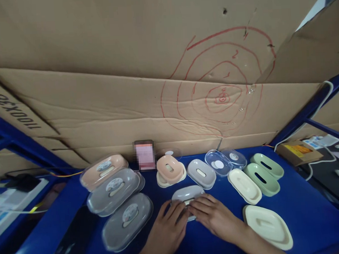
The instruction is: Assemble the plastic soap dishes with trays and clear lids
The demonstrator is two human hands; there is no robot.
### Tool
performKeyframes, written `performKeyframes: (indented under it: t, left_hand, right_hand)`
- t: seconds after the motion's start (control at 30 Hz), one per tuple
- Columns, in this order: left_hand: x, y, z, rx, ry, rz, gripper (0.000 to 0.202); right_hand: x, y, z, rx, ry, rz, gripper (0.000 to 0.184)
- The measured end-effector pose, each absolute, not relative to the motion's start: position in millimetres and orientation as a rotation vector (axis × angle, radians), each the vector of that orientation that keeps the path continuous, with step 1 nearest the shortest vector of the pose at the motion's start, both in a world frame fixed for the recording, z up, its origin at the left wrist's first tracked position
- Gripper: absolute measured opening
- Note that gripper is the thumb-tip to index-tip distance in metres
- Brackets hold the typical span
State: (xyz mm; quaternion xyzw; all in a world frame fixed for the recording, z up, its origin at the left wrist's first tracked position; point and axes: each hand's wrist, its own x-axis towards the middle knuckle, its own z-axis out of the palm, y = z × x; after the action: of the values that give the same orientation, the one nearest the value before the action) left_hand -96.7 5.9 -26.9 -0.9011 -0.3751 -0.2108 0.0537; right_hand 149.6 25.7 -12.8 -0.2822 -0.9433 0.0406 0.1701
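Near the front middle of the table, a light grey oval soap dish [187, 192] with a slot lies between my hands. My left hand [170, 220] has its fingers curled over the near left edge. My right hand [210, 212] grips the right side, its fingertips close to the slot and to the left fingers. The dish's near edge is partly hidden by the fingers. Just beyond it sits another grey soap dish [200, 174]. A pink soap dish [169, 168] rests on a cream piece behind my left hand.
Grey lidded soap dishes [127, 222] and a pink lidded one [103, 170] stand at left. Clear lids [218, 163], cream pieces [267, 228] and green bases [264, 179] lie at right. A blurred phone-like object [144, 155] leans on the cardboard wall [106, 107].
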Motion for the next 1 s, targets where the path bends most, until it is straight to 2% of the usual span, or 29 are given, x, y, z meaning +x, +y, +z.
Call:
performKeyframes:
  t: [0.1, 0.2, 0.27, 0.33, 0.43, 0.53, 0.63, 0.73, 0.9, 1.0]
  left_hand:
    - [-98, 6, -25, -2.771, -1.145, -0.708, 0.034]
    - [-100, 5, -25, -2.789, -1.201, -0.795, 0.034]
    - [-101, 4, -26, -2.785, -1.223, -0.835, 0.037]
    - [-102, 4, -27, -2.787, -1.215, -0.853, 0.039]
    - [-102, 4, -28, -2.817, -1.233, -0.868, 0.035]
    - [-102, 4, -29, -2.831, -1.293, -0.913, 0.031]
    - [-103, 3, -33, -2.769, -1.334, -0.981, 0.04]
    - [-103, 1, -37, -2.725, -1.337, -1.001, 0.048]
    - [-104, 0, -39, -2.704, -1.293, -0.964, 0.055]
    - [-104, 2, -37, -2.736, -1.295, -0.859, 0.063]
  right_hand:
    - [178, 44, -7, -0.889, -2.597, 0.096, 0.04]
    - [220, 72, -2, -1.369, -2.28, -0.103, 0.044]
    - [242, 87, -6, -1.627, -2.118, -0.202, 0.038]
    - [253, 96, -10, -1.711, -2.081, -0.182, 0.032]
    - [251, 93, -5, -1.592, -1.975, -0.034, 0.03]
    - [237, 80, 10, -1.438, -1.693, 0.31, 0.034]
    - [217, 66, 18, -1.28, -1.386, 0.778, 0.038]
    - [196, 59, 14, -1.168, -1.112, 1.055, 0.041]
    - [171, 55, -5, -1.254, -1.094, 1.211, 0.046]
    - [168, 52, -15, -1.342, -1.332, 0.981, 0.048]
